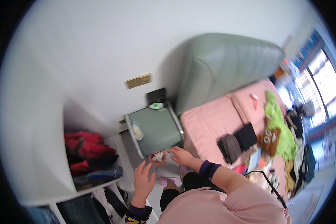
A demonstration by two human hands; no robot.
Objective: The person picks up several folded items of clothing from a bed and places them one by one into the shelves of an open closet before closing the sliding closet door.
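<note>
My left hand (143, 180) is raised with its fingers apart and holds nothing. It is between the wardrobe shelves and a small waste bin (150, 163) filled with crumpled white tissues. My right hand (182, 155), also bare of any object, hovers on the bin's other side with its fingers spread. Beyond both hands stands a green-topped bedside table (158, 130). On its top lie a white and green item (156, 106), a pale packet (137, 130) and a dark upright object (156, 95) at the back.
A wardrobe shelf (92, 188) at left holds red, black and denim clothes (86, 151). At right is a bed with a pink sheet (204, 126), a green padded headboard (229, 61), folded dark clothes (238, 142), a brown plush (269, 141) and a lime-green cloth (287, 137).
</note>
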